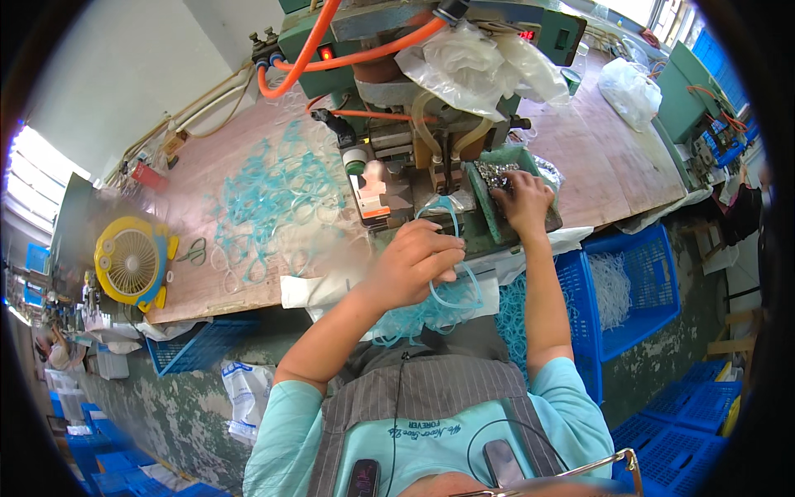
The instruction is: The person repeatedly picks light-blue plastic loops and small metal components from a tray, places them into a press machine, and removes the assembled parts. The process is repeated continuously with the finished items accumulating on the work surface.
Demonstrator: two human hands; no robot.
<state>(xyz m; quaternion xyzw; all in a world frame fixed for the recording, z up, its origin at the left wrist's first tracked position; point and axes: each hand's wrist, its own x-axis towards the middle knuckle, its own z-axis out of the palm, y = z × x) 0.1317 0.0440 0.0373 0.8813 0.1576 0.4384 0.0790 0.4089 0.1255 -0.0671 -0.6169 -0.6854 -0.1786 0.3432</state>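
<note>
My left hand (421, 261) is closed round a light-blue plastic loop (474, 288), a thin band that curves above and below the fingers. It is held just in front of the green press machine (381, 157). Over a green tray (545, 166) to the right, my right hand (525, 200) bends its fingers down into a heap of small shiny metal parts (494, 174). Its fingertips are partly hidden among the parts, so what they pinch cannot be made out. More light-blue loops (426, 316) lie in a heap on my lap, below my left hand.
Many loops (277, 195) are spread over the wooden table, left of the machine. A yellow fan (131, 261) and green scissors (194, 251) lie farther left. A blue crate (633, 290) with whitish loops stands at the right. Orange hoses (364, 62) cross the machine's top.
</note>
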